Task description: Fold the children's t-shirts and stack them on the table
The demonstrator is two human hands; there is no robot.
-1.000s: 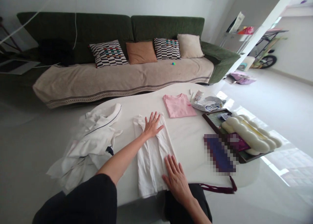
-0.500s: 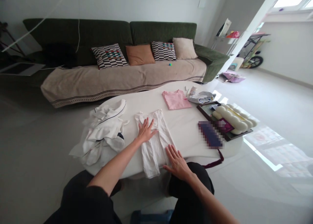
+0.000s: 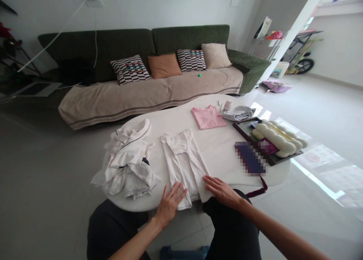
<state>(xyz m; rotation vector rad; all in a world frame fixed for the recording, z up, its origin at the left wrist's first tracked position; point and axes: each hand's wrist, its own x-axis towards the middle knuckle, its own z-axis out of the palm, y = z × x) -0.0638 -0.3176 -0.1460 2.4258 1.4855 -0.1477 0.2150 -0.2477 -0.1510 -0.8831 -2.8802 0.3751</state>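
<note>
A white garment (image 3: 184, 160) lies flat on the white table, its two long parts running down to the near edge. My left hand (image 3: 169, 203) rests with spread fingers on the lower left part. On the lower right part, near the table edge, my right hand (image 3: 221, 190) lies flat with its fingers stretched out. Left of the garment is a crumpled heap of white clothes (image 3: 124, 161) with dark trim. A folded pink shirt (image 3: 208, 117) lies farther back on the table.
On the table's right are a dark tray (image 3: 272, 162) with a puffy cream tissue-box cover (image 3: 279, 137), a plastic bag (image 3: 239, 113) and a blurred-out dark item (image 3: 251, 158) with a strap. A green sofa (image 3: 96, 44) with cushions stands behind the table (image 3: 170, 120).
My left hand has slid from the garment's upper part down to its lower left end. The right hand stays near the lower right part. The garment's two long parts now lie farther apart.
</note>
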